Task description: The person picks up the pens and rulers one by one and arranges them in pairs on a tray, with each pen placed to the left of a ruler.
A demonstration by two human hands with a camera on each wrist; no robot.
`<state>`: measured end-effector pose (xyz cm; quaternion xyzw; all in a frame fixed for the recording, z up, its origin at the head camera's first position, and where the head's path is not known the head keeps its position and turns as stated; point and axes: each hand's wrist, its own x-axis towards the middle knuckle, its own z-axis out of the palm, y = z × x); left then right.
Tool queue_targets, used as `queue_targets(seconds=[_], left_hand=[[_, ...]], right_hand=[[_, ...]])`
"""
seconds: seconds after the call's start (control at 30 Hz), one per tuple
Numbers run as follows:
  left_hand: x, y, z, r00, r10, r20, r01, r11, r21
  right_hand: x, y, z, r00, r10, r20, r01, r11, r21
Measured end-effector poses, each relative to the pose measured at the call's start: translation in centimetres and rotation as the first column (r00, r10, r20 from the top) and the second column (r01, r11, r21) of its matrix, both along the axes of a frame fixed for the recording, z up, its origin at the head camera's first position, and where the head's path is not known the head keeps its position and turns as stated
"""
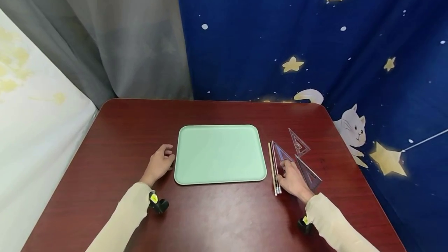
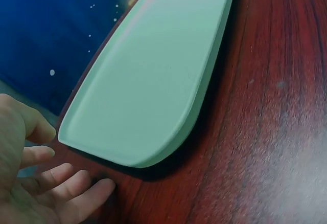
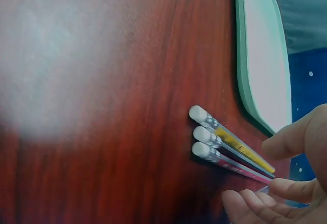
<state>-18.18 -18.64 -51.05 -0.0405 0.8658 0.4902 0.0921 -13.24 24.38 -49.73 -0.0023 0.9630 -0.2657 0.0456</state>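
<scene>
My left hand (image 1: 161, 165) rests just left of a pale green tray (image 1: 220, 154), its fingers loosely bent and holding nothing. In the left wrist view, the fingertips lie close to the tray's corner. On the right side, my right hand (image 1: 294, 179) reaches over a clear purplish set square (image 1: 280, 151), its fingertips at the lower part. Beside its thumb lie three pencils with white erasers: a yellow pencil (image 3: 240, 146), a dark pencil (image 3: 231, 148) and a pink pencil (image 3: 234, 165). Thumb and fingers stand apart in the right wrist view; the fingertips' contact is partly hidden.
Two more clear set squares lie to the right: one farther back (image 1: 299, 145), another (image 1: 310, 175) beside the right hand. All sits on a dark red wooden table (image 1: 217, 209). A grey curtain (image 1: 147, 38) and a blue starry curtain (image 1: 252, 42) hang behind.
</scene>
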Motion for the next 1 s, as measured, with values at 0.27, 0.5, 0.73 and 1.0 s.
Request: queue_targets(seconds=[0.27, 0.5, 0.73, 1.0], left_hand=[[0.8, 0.8, -1.4, 1.000, 0.022, -0.015, -0.022, 1.000, -0.009], [1.3, 1.1, -2.3, 0.993, 0.097, -0.065, -0.099, 0.995, -0.029], [1.3, 0.8, -2.8, 0.989, 0.121, -0.091, -0.124, 0.992, -0.033], [1.7, 1.5, -4.2, 0.950, 0.224, -0.217, -0.230, 0.973, -0.001]], right_hand=[[1.2, 0.0, -0.6, 0.998, -0.044, 0.044, 0.046, 0.997, -0.056], [1.4, -0.1, -0.7, 0.998, -0.043, 0.042, 0.046, 0.997, -0.068], [1.6, -0.4, -1.3, 0.997, -0.071, 0.037, 0.073, 0.995, -0.071], [1.9, -0.7, -1.6, 0.994, -0.097, 0.051, 0.101, 0.990, -0.095]])
